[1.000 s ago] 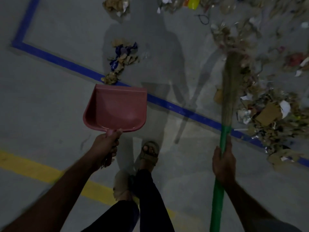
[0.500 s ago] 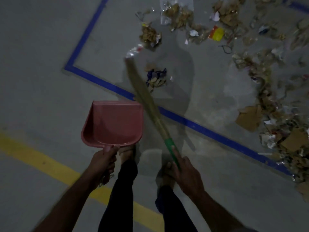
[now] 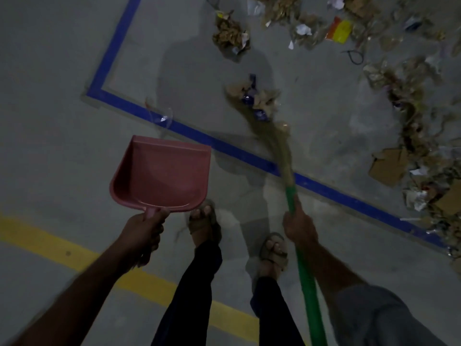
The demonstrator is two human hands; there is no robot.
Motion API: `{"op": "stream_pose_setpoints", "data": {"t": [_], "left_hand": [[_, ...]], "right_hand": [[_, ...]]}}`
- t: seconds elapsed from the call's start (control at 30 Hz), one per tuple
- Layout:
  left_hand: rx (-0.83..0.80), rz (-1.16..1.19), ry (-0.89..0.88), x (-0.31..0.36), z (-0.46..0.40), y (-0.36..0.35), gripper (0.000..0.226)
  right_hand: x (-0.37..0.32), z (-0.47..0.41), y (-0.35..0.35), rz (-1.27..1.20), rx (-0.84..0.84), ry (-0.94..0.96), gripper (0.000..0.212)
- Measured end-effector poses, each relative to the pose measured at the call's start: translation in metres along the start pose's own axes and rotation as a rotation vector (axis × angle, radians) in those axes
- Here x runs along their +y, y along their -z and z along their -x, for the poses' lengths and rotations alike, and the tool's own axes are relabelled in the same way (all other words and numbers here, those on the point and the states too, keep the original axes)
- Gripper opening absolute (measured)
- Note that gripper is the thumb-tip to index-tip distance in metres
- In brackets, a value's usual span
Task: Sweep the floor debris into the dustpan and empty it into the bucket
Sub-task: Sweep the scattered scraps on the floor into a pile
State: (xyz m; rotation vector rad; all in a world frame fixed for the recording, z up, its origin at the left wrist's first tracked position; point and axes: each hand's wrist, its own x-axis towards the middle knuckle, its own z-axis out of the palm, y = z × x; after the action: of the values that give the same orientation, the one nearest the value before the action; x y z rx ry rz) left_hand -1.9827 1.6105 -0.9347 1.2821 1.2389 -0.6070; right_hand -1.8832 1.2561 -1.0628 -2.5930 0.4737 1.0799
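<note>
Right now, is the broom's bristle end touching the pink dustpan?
Apart. The head view shows bare floor and blue line between the dustpan and the broom bristles, which reach a small debris pile.

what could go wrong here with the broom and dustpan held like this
1. The dustpan is held up off the floor by the left hand, well left of the small debris pile; swept now, the scraps would likely miss it.
2. The broom bristles are blurred mid-swing at that pile, so light paper may scatter across the blue line.
3. The clear plastic scrap on the line is faint and may be overlooked.
</note>
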Motion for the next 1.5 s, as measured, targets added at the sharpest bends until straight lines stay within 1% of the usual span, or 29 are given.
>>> {"op": "stream_pose_setpoints", "data": {"t": [0.13,0.17,0.23,0.27,0.3,0.43,0.57,0.67,0.73,0.77,0.83,0.87,0.93,1.03,1.1,1.17,1.23,1.3,1.33,1.37,1.43,1.5], "left_hand": [[-0.043,-0.045,-0.027,0.025,-0.021,-0.012,0.034],[-0.050,-0.031,-0.037,0.031,-0.021,-0.015,0.032],[-0.095,-0.080,-0.047,0.046,-0.026,-0.031,0.031],[-0.088,-0.078,-0.049,0.048,-0.025,-0.032,0.033],[-0.119,-0.092,-0.061,0.056,-0.025,-0.042,0.035],[-0.197,-0.061,-0.076,0.075,-0.023,-0.069,0.034],[-0.220,-0.051,-0.079,0.082,-0.026,-0.079,0.033],[-0.214,-0.011,-0.079,0.079,-0.026,-0.074,0.036],[-0.153,0.022,-0.063,0.071,-0.024,-0.050,0.041],[-0.158,0.030,-0.052,0.065,-0.023,-0.052,0.043],[-0.090,0.108,-0.035,0.051,-0.020,-0.015,0.045],[-0.091,0.116,-0.035,0.044,-0.019,-0.011,0.045],[-0.027,0.154,-0.024,0.027,-0.014,0.026,0.045],[0.038,0.177,-0.001,0.003,-0.012,0.066,0.040],[0.073,0.173,0.020,-0.008,-0.015,0.084,0.040],[0.093,0.174,0.034,-0.014,-0.019,0.094,0.038],[0.099,0.186,0.050,-0.017,-0.025,0.100,0.036],[0.078,0.169,0.048,-0.010,-0.027,0.095,0.037],[0.055,0.154,0.045,-0.005,-0.029,0.092,0.040],[0.040,0.141,0.048,0.000,-0.029,0.088,0.043],[-0.013,0.107,0.017,0.019,-0.034,0.075,0.046],[-0.049,0.080,-0.011,0.036,-0.037,0.061,0.045]], "right_hand": [[0.026,-0.028,0.055,-0.091,0.114,-0.172,0.054],[0.029,-0.031,0.067,-0.095,0.158,-0.167,0.055],[0.044,-0.022,0.090,-0.115,0.265,-0.164,0.064],[0.048,-0.018,0.087,-0.124,0.301,-0.129,0.065],[0.056,-0.008,0.095,-0.135,0.344,-0.114,0.065],[0.070,0.025,0.102,-0.173,0.392,-0.030,0.065],[0.062,0.047,0.086,-0.164,0.352,0.089,0.067],[0.039,0.057,0.066,-0.123,0.324,0.204,0.071],[0.008,0.060,0.045,-0.112,0.263,0.333,0.073],[0.002,0.064,0.047,-0.098,0.247,0.355,0.073],[-0.038,0.063,0.025,-0.062,0.172,0.492,0.073],[-0.048,0.062,0.026,-0.033,0.139,0.514,0.072],[-0.092,0.056,0.006,0.030,0.053,0.618,0.074],[-0.145,0.047,-0.012,0.178,-0.002,0.730,0.073],[-0.174,0.041,-0.020,0.264,-0.058,0.744,0.071],[-0.192,0.033,-0.028,0.348,-0.107,0.701,0.070],[-0.196,0.023,-0.034,0.401,-0.120,0.625,0.069],[-0.178,0.014,-0.031,0.352,-0.115,0.505,0.066],[-0.167,0.010,-0.026,0.319,-0.106,0.415,0.063],[-0.153,0.006,-0.021,0.291,-0.086,0.329,0.058],[-0.122,-0.002,0.004,0.234,0.010,0.157,0.047],[-0.093,-0.009,0.032,0.153,0.070,0.044,0.052]]}}
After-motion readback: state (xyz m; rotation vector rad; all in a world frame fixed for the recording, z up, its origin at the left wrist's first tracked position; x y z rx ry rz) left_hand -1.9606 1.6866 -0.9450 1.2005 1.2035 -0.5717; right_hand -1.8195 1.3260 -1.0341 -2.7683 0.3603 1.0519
